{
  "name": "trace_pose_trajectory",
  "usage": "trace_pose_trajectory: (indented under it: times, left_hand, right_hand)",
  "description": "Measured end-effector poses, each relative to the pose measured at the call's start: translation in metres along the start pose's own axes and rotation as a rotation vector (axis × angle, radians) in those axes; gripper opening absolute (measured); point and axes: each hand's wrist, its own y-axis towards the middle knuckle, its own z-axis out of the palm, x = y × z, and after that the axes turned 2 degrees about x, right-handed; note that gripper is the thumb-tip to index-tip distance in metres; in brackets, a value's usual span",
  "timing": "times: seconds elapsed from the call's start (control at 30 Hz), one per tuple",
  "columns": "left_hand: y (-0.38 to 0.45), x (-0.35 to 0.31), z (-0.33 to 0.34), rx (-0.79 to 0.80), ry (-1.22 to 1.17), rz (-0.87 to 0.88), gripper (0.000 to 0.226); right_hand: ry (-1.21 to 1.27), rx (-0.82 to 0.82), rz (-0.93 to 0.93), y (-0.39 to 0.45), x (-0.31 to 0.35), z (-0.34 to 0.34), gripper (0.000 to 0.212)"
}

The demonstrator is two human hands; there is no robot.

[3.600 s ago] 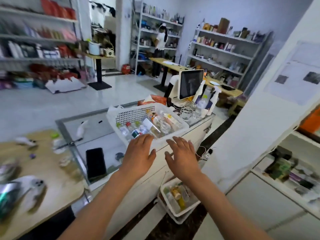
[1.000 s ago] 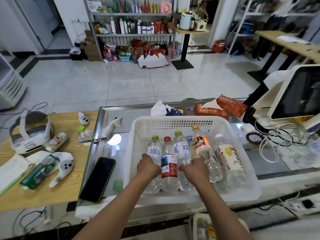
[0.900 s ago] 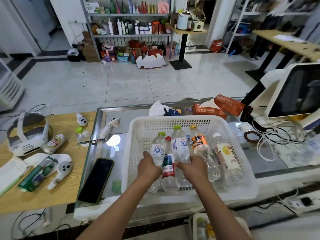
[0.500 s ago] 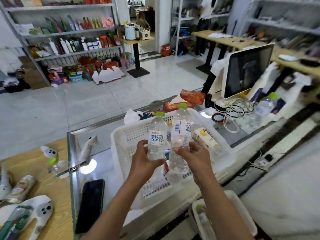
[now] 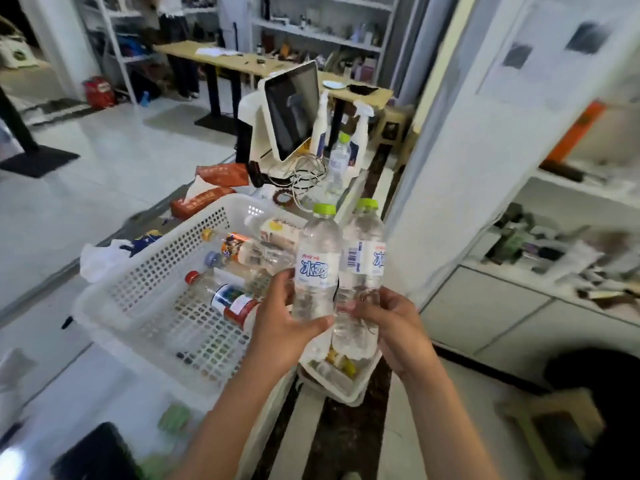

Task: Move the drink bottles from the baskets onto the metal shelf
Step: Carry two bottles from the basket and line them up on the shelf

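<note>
left hand [image 5: 284, 320]: wraps the lower body of one green-capped water bottle [image 5: 315, 268], upright above the white basket [image 5: 152, 282]
right hand [image 5: 388, 323]: grips a second bottle [image 5: 360, 268], touching the first
handling: likely light, thin plastic, dents easily; hold mid-body

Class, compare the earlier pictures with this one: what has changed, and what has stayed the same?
Each hand took one green-capped bottle from the white basket and lifted it out rightward: left hand, left bottle; right hand, right bottle. The other bottles stayed lying in the basket.
</note>
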Motion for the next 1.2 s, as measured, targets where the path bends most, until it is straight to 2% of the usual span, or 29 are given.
trace_pose_trajectory:
  times: [0.1,0.33,0.47,0.67,0.83,0.93,1.07,1.2]
  left_hand:
    - [-0.006,-0.015,0.037,0.135,-0.024,0.033,0.083]
    - [-0.05,-0.058,0.141,0.456,-0.106,0.113,0.09]
    - [-0.088,-0.085,0.202,0.585,-0.154,0.175,0.086]
    - [-0.18,-0.12,0.28,0.761,-0.179,0.293,0.084]
    - [-0.283,-0.147,0.331,0.887,-0.177,0.354,0.082]
    - [-0.339,-0.16,0.357,0.923,-0.15,0.394,0.08]
    - [-0.398,-0.171,0.386,0.978,-0.112,0.423,0.079]
    - [-0.438,-0.182,0.41,1.011,-0.104,0.439,0.084]
  right_hand:
    - [-0.034,-0.138,-0.085,-0.042,0.014,-0.032,0.035]
    - [-0.107,-0.542,-0.222,-0.137,0.027,-0.112,0.038]
    - [-0.222,-0.799,-0.303,-0.198,0.033,-0.156,0.016]
    - [-0.354,-1.148,-0.341,-0.314,0.02,-0.217,0.023]
    - [-0.232,-1.24,-0.332,-0.426,0.008,-0.256,0.02]
    - [-0.233,-1.221,-0.278,-0.492,0.009,-0.281,0.028]
    - [-0.215,-1.182,-0.271,-0.567,0.003,-0.309,0.021]
    - [-0.223,-1.302,-0.252,-0.606,0.001,-0.337,0.046]
